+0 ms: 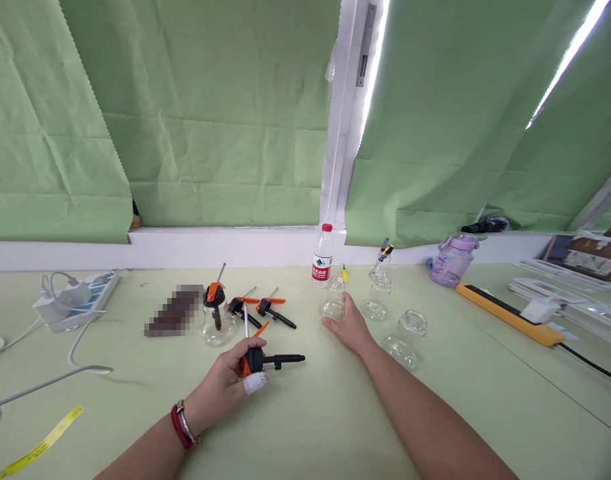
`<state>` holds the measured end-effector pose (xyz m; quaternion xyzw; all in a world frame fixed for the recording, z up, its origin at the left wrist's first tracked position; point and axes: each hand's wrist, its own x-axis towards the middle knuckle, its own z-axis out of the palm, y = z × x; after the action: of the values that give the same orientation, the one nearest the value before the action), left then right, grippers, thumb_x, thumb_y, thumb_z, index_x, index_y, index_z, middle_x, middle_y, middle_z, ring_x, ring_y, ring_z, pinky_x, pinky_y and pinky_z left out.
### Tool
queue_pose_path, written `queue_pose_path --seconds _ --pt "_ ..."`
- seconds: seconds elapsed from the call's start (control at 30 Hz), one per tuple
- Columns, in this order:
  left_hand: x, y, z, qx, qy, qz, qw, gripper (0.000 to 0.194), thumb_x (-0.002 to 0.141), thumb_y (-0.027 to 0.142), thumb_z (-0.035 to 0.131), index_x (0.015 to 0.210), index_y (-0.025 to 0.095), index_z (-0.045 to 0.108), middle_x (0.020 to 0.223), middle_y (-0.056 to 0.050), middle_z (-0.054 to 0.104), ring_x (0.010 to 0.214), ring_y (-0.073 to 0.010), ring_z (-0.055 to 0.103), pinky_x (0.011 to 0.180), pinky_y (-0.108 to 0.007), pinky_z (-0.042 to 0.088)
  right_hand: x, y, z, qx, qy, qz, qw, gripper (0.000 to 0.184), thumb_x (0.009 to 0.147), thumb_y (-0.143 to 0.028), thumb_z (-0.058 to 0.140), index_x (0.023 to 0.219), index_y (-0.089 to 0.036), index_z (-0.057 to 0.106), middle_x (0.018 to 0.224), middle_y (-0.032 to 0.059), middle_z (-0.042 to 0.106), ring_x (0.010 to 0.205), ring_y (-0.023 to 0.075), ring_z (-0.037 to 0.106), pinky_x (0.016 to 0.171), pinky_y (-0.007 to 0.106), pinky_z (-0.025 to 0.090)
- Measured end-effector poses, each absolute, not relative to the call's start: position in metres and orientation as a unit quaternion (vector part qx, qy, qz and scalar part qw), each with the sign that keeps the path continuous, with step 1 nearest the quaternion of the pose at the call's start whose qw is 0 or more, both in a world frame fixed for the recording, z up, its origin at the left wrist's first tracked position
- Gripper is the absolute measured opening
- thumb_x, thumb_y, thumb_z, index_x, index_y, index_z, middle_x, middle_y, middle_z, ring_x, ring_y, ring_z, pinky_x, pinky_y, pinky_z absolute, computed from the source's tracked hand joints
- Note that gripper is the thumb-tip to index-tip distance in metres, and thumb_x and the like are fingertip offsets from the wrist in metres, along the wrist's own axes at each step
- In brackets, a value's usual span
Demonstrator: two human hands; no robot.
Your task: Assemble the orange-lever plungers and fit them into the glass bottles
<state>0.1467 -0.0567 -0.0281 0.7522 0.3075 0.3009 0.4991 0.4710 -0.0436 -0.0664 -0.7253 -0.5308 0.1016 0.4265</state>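
My left hand (230, 383) is closed around a black and orange pump spout (265, 357), held a little above the pale green table (305, 427); one finger wears a white bandage. My right hand (348, 327) reaches forward and wraps its fingers round a small clear glass bottle (334, 301) standing upright. Two more loose pump spouts (245, 308) (275, 312) lie just beyond my left hand. A glass bottle with a spout fitted (218, 320) stands to their left.
Another clear bottle (378, 297) stands upright and one (408, 337) lies tilted to the right. A water bottle with a red cap (322, 257), a purple jug (452, 260), a power strip (78, 300), a yellow bar (510, 313) and a yellow tape (40, 443) are on the table.
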Motion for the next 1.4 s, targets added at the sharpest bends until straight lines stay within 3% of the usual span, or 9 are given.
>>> queue_pose_path --seconds 0.17,0.4,0.67,0.9,1.07,1.27,1.4 --pt "0.147 -0.059 -0.025 0.765 0.311 0.299 0.477 0.044 0.079 0.038 0.063 0.120 0.026 0.050 0.097 -0.004 0.059 0.085 -0.0201 0.056 0.074 -0.032 0.048 0.473 -0.043 -0.065 -0.722 -0.544 0.089 0.417 0.072 0.067 -0.046 0.068 0.128 -0.017 0.041 0.129 0.0162 0.051 0.122 0.0327 0.046 0.100 0.048 0.035" --pt "0.146 -0.057 -0.026 0.762 0.307 0.318 0.474 0.044 0.077 0.040 0.065 0.117 0.026 0.052 0.093 -0.003 0.060 0.082 -0.0194 0.056 0.069 -0.030 0.048 0.473 -0.044 -0.069 -0.722 -0.541 0.095 0.421 0.074 0.065 -0.048 0.070 0.126 -0.017 0.042 0.121 0.0151 0.056 0.112 0.0302 0.054 0.093 0.044 0.042" --pt "0.148 -0.063 -0.018 0.736 0.305 0.325 0.510 0.061 0.083 0.036 0.060 0.134 0.031 0.026 0.097 -0.003 0.055 0.081 -0.0166 0.052 0.073 -0.030 0.045 0.471 -0.050 -0.062 -0.710 -0.553 0.107 0.423 0.076 0.054 -0.045 0.076 0.120 -0.017 0.051 0.112 0.0117 0.058 0.106 0.0304 0.055 0.090 0.044 0.043" --pt "0.148 -0.062 -0.020 0.720 0.307 0.319 0.534 0.039 0.084 0.039 0.057 0.119 0.029 0.043 0.105 -0.004 0.053 0.061 -0.0106 0.047 0.057 -0.027 0.046 0.463 -0.064 -0.051 -0.682 -0.567 0.154 0.435 0.061 0.057 -0.038 0.075 0.110 -0.020 0.052 0.112 0.0089 0.060 0.101 0.0263 0.059 0.085 0.040 0.047" --pt "0.150 -0.061 -0.019 0.706 0.313 0.332 0.542 0.041 0.082 0.038 0.059 0.119 0.027 0.045 0.104 -0.004 0.055 0.065 -0.0130 0.053 0.063 -0.031 0.052 0.457 -0.068 -0.044 -0.668 -0.578 0.164 0.440 0.062 0.056 -0.031 0.076 0.111 -0.023 0.050 0.113 0.0071 0.059 0.102 0.0249 0.058 0.086 0.038 0.046" --pt "0.151 -0.061 -0.017 0.701 0.311 0.341 0.544 0.040 0.085 0.037 0.056 0.121 0.028 0.042 0.109 -0.006 0.056 0.066 -0.0132 0.057 0.070 -0.035 0.054 0.463 -0.075 -0.034 -0.637 -0.613 0.161 0.439 0.071 0.053 -0.023 0.074 0.120 -0.025 0.049 0.124 0.0064 0.051 0.113 0.0251 0.051 0.098 0.040 0.039" --pt "0.150 -0.061 -0.017 0.706 0.318 0.344 0.531 0.040 0.085 0.036 0.056 0.122 0.028 0.042 0.112 -0.006 0.055 0.068 -0.0134 0.059 0.077 -0.037 0.052 0.472 -0.078 -0.030 -0.605 -0.619 0.235 0.442 0.074 0.054 -0.020 0.076 0.123 -0.026 0.050 0.130 0.0072 0.047 0.118 0.0259 0.048 0.100 0.041 0.038"
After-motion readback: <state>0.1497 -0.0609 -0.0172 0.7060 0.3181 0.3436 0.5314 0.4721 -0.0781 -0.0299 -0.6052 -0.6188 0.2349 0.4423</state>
